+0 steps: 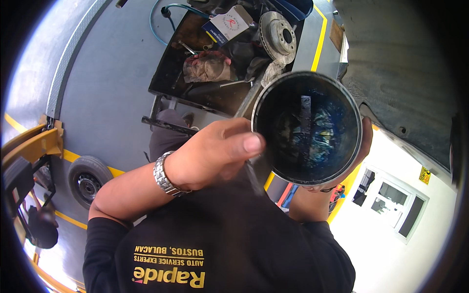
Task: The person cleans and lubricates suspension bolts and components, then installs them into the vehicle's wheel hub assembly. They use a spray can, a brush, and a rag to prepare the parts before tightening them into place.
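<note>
A round, deep can [274, 115] is tipped toward me, its inside smeared with dark, glossy blue-black grease. A flat, narrow strip [306, 115] lies inside it against the grease. My right hand [366, 141] grips the can from its right side and underneath; the can hides most of the fingers. At the can's left rim is my left hand [207, 151], with a metal watch [165, 173] on the wrist. Its thumb reaches to the rim and its other fingers are curled. A blurred, thin grey piece [255, 179] shows below these fingers; what it is cannot be made out.
Beyond my hands stands a dark tray cart [159, 73] holding a brake disc [278, 36], a white box [230, 24], a crumpled dirty rag [207, 67] and tools. A wheel [88, 180] is on the floor at left. A large dark panel [395, 63] hangs close at right.
</note>
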Available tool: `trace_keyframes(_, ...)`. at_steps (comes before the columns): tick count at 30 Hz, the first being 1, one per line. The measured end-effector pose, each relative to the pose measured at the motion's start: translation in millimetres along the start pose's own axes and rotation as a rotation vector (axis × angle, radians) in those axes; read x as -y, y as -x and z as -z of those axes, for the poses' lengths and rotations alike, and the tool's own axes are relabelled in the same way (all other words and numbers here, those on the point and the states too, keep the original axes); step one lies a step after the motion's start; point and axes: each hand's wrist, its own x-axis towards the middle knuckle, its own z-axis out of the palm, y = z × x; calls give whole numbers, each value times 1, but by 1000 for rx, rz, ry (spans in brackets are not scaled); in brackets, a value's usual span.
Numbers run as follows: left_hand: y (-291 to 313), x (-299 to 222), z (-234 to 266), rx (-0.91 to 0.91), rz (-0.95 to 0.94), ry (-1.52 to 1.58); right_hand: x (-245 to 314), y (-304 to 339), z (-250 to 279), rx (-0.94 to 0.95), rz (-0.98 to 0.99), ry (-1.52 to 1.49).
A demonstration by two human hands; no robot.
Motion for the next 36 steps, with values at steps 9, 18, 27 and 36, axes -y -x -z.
trace_keyframes(9, 9, -20, 7, -170, 3, -385, -14, -8, -8, 126, -56, -80)
trace_keyframes(18, 1, 0, 25, -162, -126, -384, -28, 17, -34, 82, 72, 278)
trace_keyframes(27, -12, 0, 39, -415, 132, -527, -34, 13, -21, 425, 89, 586)
trace_keyframes(36, -48, 25, 63, -470, 210, -1022, -70, 6, 2, 1236, -7, 927)
